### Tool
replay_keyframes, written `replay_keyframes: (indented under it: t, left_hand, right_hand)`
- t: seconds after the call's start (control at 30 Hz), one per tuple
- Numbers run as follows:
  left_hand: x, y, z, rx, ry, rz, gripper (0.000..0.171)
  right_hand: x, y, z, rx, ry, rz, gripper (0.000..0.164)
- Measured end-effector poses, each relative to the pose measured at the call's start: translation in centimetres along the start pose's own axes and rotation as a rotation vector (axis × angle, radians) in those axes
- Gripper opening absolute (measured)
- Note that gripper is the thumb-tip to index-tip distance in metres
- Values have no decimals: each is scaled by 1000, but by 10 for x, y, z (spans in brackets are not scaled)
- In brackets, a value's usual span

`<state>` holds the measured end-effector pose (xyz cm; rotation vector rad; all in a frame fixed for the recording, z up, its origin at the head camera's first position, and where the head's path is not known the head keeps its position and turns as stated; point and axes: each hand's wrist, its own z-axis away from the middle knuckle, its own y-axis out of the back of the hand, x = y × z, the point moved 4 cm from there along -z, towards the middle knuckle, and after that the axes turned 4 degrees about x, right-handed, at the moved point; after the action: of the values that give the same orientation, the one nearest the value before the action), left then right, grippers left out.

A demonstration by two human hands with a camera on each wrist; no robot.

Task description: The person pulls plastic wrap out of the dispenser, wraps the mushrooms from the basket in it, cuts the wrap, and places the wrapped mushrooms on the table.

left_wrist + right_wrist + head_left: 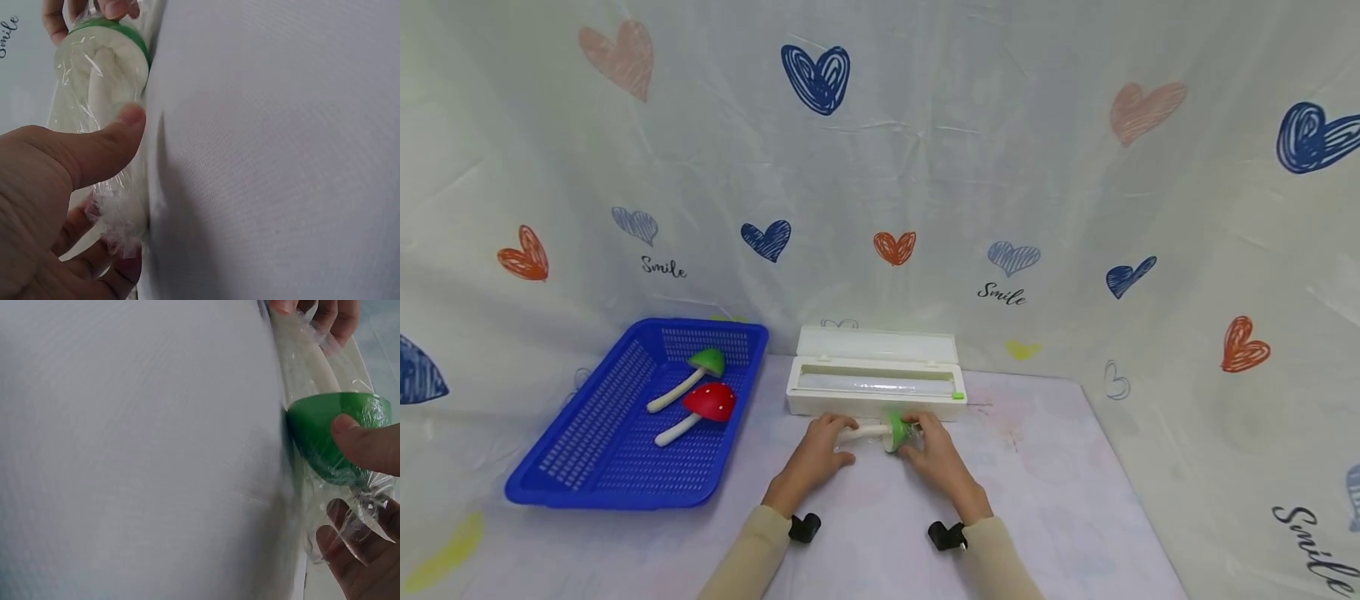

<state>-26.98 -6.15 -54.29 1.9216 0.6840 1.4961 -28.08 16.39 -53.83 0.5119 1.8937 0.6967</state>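
Just before the white dispenser box (872, 405), the half-closed left hand (815, 454) is holding the wrapped green mushroom (886, 434) around its stem end, the curled right hand (937, 454) its cap (322, 428). Bunched film (122, 215) is risking coming undone if either pinch, hard to judge, is slackening.

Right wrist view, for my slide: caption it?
Right hand holds a film-wrapped green-capped mushroom; left hand at its stem end.

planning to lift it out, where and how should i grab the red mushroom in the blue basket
Likely best: pinch the red mushroom by its slim white stem, coming from above, since it lies on its side, walled in by the blue basket.
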Motion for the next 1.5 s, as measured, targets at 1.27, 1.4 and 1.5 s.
replay_keyframes:
  t: [1.27, 1.4, 1.5]
  left_hand:
    - [-1, 14, 40, -106, -13, 15, 38]
    - [-4, 14, 40, -49, 21, -36, 26]
    - [-5, 13, 40, -4, -10, -63, 17]
  right_hand:
    - [4, 2, 28, 52, -139, -131, 26]
    - [0, 2, 32, 44, -32, -96, 33]
    - [0, 4, 34, 12, -4, -89, 43]
